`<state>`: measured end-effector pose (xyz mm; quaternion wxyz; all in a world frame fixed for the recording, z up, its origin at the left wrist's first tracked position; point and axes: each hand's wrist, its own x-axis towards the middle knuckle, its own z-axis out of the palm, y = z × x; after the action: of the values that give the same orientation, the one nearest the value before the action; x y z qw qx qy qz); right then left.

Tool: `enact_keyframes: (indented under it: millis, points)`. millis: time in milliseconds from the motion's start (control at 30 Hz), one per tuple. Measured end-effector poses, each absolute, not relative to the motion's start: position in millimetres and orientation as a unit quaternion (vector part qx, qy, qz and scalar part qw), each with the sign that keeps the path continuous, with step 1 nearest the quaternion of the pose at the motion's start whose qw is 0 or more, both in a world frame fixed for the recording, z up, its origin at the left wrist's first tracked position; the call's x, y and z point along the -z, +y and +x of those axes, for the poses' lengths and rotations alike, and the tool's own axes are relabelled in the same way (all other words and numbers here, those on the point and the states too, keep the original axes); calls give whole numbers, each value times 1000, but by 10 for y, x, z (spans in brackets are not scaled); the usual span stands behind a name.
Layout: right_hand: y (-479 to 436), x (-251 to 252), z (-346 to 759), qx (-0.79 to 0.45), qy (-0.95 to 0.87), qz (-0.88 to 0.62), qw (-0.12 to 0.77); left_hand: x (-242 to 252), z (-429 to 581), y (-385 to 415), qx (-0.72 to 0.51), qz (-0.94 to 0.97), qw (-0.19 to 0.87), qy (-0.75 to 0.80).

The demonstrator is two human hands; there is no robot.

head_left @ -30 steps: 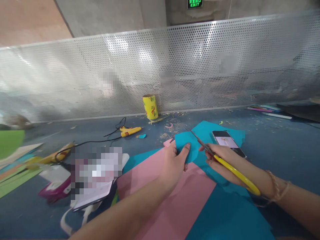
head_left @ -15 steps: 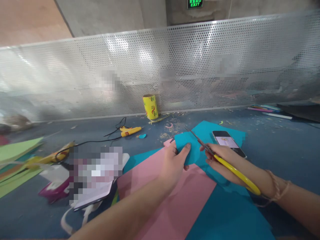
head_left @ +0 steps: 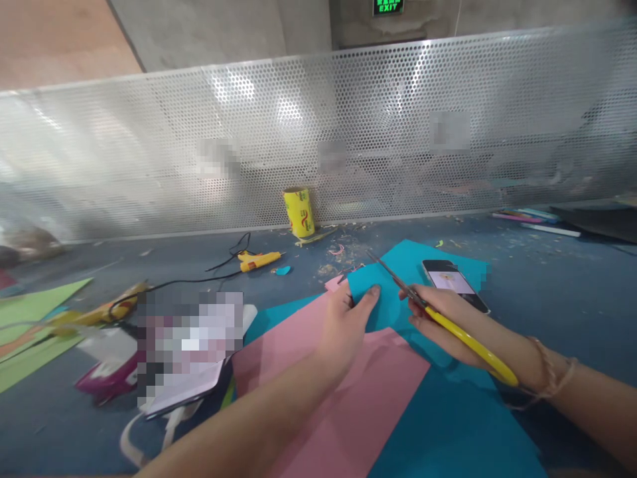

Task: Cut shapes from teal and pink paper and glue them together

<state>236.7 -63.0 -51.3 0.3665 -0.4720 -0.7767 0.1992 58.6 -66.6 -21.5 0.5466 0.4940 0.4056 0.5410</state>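
My left hand (head_left: 348,318) pinches a small blue piece of paper (head_left: 365,282), thumb on top. In my right hand (head_left: 442,322) is a pair of scissors (head_left: 462,338) with yellow handles, gripped around the pivot and upper handle. The blades point up and to the left, at the right edge of the small blue piece; I cannot tell whether they touch it. Beneath my hands lie a pink sheet (head_left: 338,425) and larger blue sheets (head_left: 458,425). A phone (head_left: 455,285) with a lit picture rests on the blue paper beyond my right hand.
A yellow glue gun (head_left: 261,261) with a black cord, a yellow can-like cylinder (head_left: 300,214) and paper scraps lie farther back, before a perforated metal screen (head_left: 373,133). On the left are another phone (head_left: 189,388), a second yellow glue gun (head_left: 107,309) and green sheets (head_left: 30,365). Pens (head_left: 550,230) lie far right.
The small blue piece appears slightly turned or lowered between my hands. Both hands and the scissors keep nearly the same place.
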Motion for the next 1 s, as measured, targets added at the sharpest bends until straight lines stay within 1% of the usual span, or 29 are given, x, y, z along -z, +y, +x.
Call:
enact_keyframes:
  millis: [133, 267, 400, 600, 767, 1000]
  points:
    - [-611, 494, 2350, -229, -769, -476, 358, 220, 583, -669, -533, 495, 554, 405]
    - [-630, 319, 2323, -184, -781, -489, 343, 215, 589, -670, -532, 489, 561, 402]
    - [-669, 168, 2292, -161, -799, -493, 302, 199, 597, -668, -527, 487, 565, 407]
    - [-638, 221, 2318, -141, -803, -496, 300, 203, 574, -646, -508, 546, 507, 432]
    - [-578, 237, 2412, -119, -832, -469, 270, 231, 552, -620, -493, 566, 490, 444]
    - [-495, 255, 2467, -81, -836, -455, 298, 227, 540, -617, -491, 568, 491, 442]
